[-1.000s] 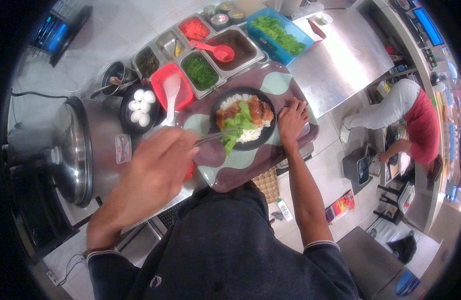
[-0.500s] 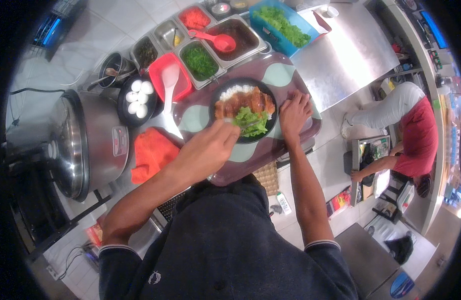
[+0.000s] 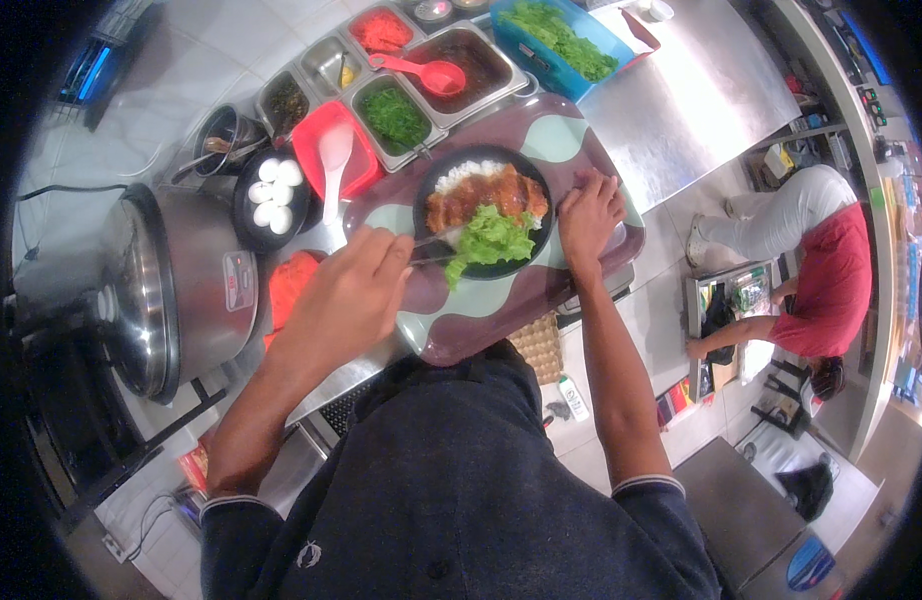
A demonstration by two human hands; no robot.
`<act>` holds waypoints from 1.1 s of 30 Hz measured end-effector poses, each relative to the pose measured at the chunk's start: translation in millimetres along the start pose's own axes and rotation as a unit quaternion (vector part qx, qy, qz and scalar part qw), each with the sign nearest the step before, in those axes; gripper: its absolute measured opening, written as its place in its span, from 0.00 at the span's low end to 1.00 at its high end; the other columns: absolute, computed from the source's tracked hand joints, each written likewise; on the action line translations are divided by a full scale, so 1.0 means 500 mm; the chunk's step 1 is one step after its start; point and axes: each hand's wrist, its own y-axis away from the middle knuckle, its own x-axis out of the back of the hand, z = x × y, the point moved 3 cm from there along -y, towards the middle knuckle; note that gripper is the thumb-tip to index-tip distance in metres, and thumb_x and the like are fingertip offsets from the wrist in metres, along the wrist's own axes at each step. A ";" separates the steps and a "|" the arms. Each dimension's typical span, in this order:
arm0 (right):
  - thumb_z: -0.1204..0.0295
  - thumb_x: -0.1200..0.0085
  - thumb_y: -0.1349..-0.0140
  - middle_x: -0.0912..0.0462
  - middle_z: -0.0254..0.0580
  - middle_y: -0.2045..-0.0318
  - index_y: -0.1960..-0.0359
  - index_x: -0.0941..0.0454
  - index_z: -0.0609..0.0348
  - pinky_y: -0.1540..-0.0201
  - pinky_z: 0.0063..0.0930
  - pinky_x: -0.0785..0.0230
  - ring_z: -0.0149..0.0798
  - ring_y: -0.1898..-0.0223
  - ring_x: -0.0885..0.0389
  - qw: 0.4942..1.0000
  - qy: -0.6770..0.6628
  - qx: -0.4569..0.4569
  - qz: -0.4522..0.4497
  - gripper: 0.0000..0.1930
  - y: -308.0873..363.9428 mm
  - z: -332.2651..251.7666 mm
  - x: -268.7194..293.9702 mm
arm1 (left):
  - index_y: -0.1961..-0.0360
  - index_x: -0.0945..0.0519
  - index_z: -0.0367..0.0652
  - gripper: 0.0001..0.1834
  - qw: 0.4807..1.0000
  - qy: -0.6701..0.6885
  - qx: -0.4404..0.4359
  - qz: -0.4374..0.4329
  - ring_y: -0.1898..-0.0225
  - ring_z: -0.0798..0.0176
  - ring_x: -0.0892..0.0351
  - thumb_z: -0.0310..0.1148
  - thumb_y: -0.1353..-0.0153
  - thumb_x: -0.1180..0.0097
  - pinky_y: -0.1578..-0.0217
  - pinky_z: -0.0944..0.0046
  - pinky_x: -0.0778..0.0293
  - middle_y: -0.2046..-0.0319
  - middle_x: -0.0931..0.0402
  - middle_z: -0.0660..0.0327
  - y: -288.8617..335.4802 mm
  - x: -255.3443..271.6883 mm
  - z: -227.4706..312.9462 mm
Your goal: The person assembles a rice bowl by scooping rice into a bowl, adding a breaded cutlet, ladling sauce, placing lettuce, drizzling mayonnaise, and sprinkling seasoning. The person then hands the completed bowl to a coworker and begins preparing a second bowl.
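A black bowl (image 3: 428,188) of white rice (image 3: 468,172), sauced sliced cutlet (image 3: 489,200) and green lettuce (image 3: 496,240) sits on a brown and mint patterned tray (image 3: 464,340). My left hand (image 3: 366,283) is closed round thin metal tongs (image 3: 433,250), whose tips reach the lettuce at the bowl's near left. Part of a leaf hangs over the rim there. Beside the bowl's right edge, my right hand (image 3: 591,215) rests on the tray with bent, slightly parted fingers and nothing visible in them.
Beyond the tray are steel pans of chopped greens (image 3: 391,115) and dark sauce with a red ladle (image 3: 441,77), plus a blue lettuce bin (image 3: 561,45). Leftward stand a red tub with a white paddle (image 3: 336,150), boiled eggs (image 3: 271,195) and a large cooker (image 3: 181,290). A person (image 3: 831,270) bends over a drawer at right.
My left hand has drawn back left with the tongs, and the lettuce now spreads toward the bowl's near left rim. The right hand stays nearly in place.
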 end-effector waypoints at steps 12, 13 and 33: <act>0.71 0.49 0.39 0.28 0.57 0.42 0.48 0.25 0.49 0.40 0.53 0.43 0.58 0.41 0.31 1.000 0.009 0.003 -0.002 0.17 -0.001 0.000 -0.001 | 0.58 0.24 0.30 0.11 0.995 0.067 0.058 -0.046 0.61 0.47 0.24 0.26 0.41 0.43 0.59 0.53 0.25 0.66 0.28 0.49 -0.002 -0.020 -0.012; 0.71 0.49 0.39 0.28 0.57 0.42 0.48 0.25 0.49 0.40 0.53 0.43 0.58 0.40 0.31 1.000 0.013 0.003 -0.001 0.17 -0.001 0.000 -0.001 | 0.58 0.24 0.29 0.12 0.996 0.065 0.056 -0.037 0.61 0.47 0.24 0.26 0.41 0.43 0.59 0.53 0.25 0.65 0.27 0.49 -0.004 -0.012 -0.009; 0.70 0.48 0.40 0.28 0.54 0.44 0.48 0.26 0.48 0.41 0.52 0.43 0.56 0.41 0.31 1.000 0.009 -0.002 0.003 0.17 -0.002 -0.002 -0.002 | 0.59 0.23 0.33 0.13 0.995 -0.023 -0.061 -0.073 0.57 0.56 0.26 0.26 0.46 0.45 0.55 0.57 0.26 0.64 0.27 0.56 -0.035 0.024 -0.001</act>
